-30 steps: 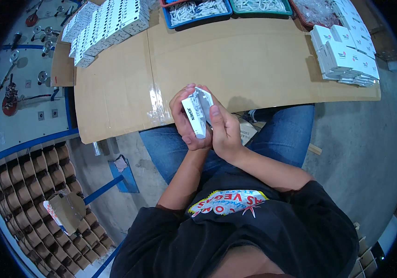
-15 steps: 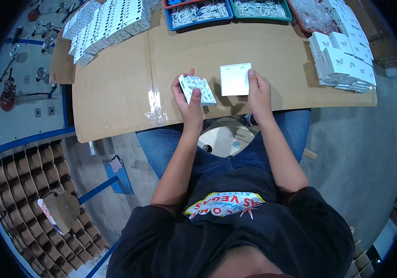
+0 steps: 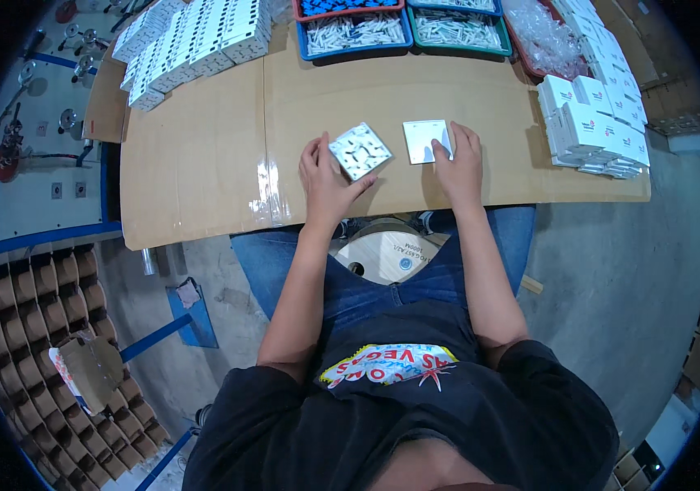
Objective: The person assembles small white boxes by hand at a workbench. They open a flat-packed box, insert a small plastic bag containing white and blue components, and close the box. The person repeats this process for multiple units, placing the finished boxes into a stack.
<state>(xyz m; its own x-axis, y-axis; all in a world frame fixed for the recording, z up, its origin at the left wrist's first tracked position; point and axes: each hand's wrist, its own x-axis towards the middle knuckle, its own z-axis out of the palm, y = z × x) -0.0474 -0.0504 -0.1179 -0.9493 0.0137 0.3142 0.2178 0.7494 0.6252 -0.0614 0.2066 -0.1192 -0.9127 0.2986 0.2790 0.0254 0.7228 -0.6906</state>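
Observation:
My left hand (image 3: pixel 329 182) grips a white square plate (image 3: pixel 360 150) at its edges, thumb at the near corner and fingers along the left side. This plate shows a patterned face with dark slots and sits at an angle, low over the cardboard. To the right, my right hand (image 3: pixel 459 170) has its thumb on a smooth white square cover (image 3: pixel 421 141), with fingers by its right edge. The cover is at or close to the cardboard surface; whether it rests there I cannot tell. A narrow gap separates the two pieces.
Cardboard sheeting (image 3: pixel 211 155) covers the table. White boxy parts (image 3: pixel 203 41) are stacked at the far left, white packages (image 3: pixel 591 127) at the right. At the back stand a blue tray (image 3: pixel 356 57), a green tray (image 3: pixel 460 52) of small white pieces, and clear plastic bags (image 3: pixel 542 37).
Both hands have lowered their pieces toward the cardboard. The slotted plate has turned and moved slightly up and right in view; the smooth cover has shifted right, with my right thumb now across it.

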